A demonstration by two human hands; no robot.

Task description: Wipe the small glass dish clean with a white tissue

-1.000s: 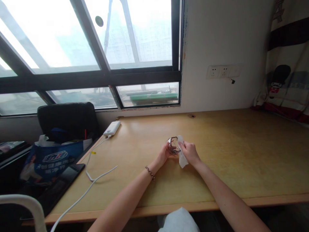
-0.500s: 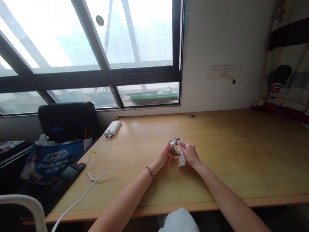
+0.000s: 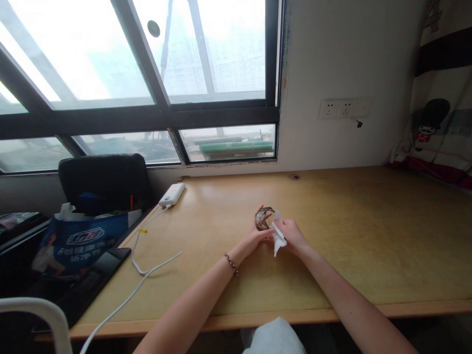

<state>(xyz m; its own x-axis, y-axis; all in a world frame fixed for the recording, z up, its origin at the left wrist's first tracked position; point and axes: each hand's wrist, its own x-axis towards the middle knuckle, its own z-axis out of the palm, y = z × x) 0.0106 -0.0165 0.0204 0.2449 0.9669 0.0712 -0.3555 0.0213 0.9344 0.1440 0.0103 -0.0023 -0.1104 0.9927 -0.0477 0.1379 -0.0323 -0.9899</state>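
Over the middle of the table, my left hand [image 3: 256, 237] curls its fingers around a small shiny, brown-and-silver round object [image 3: 262, 219]. It is curved and hollow in the middle; I cannot make out its exact kind. A crumpled white tissue [image 3: 279, 239] is pinched in my right hand [image 3: 292, 234], close against the right side of the round object. Part of the tissue hangs down below the fingers. Some of my right fingertips are hidden behind the tissue. A braided bracelet [image 3: 231, 264] circles my left wrist.
On the wooden table [image 3: 368, 236], a white power bank [image 3: 171, 194] lies at the left edge with a white cable [image 3: 134, 258]. A dark flat screen [image 3: 99, 280] rests at the left edge. Beyond it, a blue bag [image 3: 88, 246] stands before a black chair [image 3: 105, 179].
My left hand has turned the round object, so its open side faces further right. The tissue in my right hand has shifted slightly down along it.
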